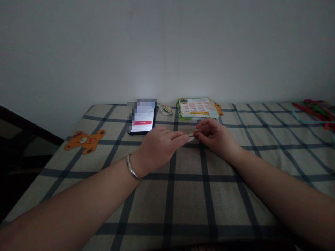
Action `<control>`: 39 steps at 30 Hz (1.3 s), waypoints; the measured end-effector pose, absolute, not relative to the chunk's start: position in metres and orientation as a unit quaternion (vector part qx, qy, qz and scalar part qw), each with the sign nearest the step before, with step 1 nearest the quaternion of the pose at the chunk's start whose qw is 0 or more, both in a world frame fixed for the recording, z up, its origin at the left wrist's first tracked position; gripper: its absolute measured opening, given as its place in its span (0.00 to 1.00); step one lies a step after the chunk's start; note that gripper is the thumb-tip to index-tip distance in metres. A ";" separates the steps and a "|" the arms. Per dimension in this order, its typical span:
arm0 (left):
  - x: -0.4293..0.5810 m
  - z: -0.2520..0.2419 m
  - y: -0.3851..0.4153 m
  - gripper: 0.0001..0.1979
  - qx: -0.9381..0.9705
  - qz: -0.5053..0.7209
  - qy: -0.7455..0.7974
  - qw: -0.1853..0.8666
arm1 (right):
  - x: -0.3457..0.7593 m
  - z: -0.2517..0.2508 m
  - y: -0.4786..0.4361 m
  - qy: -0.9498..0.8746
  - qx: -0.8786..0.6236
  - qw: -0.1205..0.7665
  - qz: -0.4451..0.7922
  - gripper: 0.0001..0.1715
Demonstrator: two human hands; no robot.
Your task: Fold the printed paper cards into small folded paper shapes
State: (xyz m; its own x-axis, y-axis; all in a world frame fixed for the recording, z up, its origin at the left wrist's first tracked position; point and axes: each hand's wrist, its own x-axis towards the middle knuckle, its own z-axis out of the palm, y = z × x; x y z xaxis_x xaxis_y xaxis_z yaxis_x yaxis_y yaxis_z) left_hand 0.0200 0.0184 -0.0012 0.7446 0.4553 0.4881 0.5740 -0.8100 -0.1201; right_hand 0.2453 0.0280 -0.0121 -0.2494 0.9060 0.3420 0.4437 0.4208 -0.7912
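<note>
My left hand (163, 144), with a silver bangle at the wrist, pinches one side of a small folded piece of paper (191, 137). The fingertips of my right hand (214, 137) close on the paper's other side. Both hands hold it just above the checked cloth, near the middle of the view. Behind my right hand lies a stack of printed sheets (197, 107). Small folded paper pieces (165, 109) rest between the stack and a lit phone (143, 118), which lies beyond my left hand.
A checked tablecloth (151, 205) covers the table, which meets a pale wall (167, 48). A bear figure (86, 141) is at the left edge, and red and green strips (318, 109) lie at the far right.
</note>
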 end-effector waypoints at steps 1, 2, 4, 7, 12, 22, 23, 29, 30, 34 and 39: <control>0.020 -0.001 0.018 0.13 -0.924 -0.226 -0.279 0.133 | 0.247 -0.013 0.027 -0.744 -0.462 0.403 0.265 0.10; 0.020 -0.001 0.018 0.13 -0.923 -0.227 -0.281 0.133 | 0.249 -0.013 0.027 -0.755 -0.465 0.396 0.238 0.10; 0.021 -0.002 0.019 0.12 -0.918 -0.227 -0.297 0.133 | 0.252 -0.013 0.025 -0.789 -0.461 0.367 0.174 0.06; 0.021 -0.003 0.019 0.11 -0.903 -0.237 -0.332 0.137 | 0.255 -0.009 0.023 -0.837 -0.431 0.319 0.107 0.03; 0.021 -0.003 0.020 0.11 -0.897 -0.250 -0.336 0.137 | 0.253 -0.006 0.022 -0.853 -0.411 0.316 0.064 0.07; 0.022 -0.002 0.020 0.09 -0.899 -0.273 -0.306 0.156 | 0.255 -0.006 0.024 -0.867 -0.363 0.342 0.014 0.06; 0.022 -0.002 0.020 0.09 -0.898 -0.277 -0.303 0.155 | 0.255 -0.007 0.025 -0.869 -0.356 0.344 0.014 0.06; 0.021 -0.004 0.022 0.09 -0.902 -0.278 -0.297 0.142 | 0.252 -0.005 0.026 -0.867 -0.333 0.368 0.041 0.05; 0.021 -0.004 0.022 0.09 -0.903 -0.275 -0.300 0.139 | 0.251 -0.005 0.026 -0.863 -0.340 0.370 0.055 0.05; 0.021 -0.006 0.023 0.09 -0.905 -0.260 -0.314 0.125 | 0.248 -0.007 0.025 -0.826 -0.400 0.380 0.117 0.04; 0.022 -0.006 0.022 0.08 -0.904 -0.257 -0.323 0.109 | 0.247 -0.009 0.023 -0.788 -0.429 0.414 0.154 0.09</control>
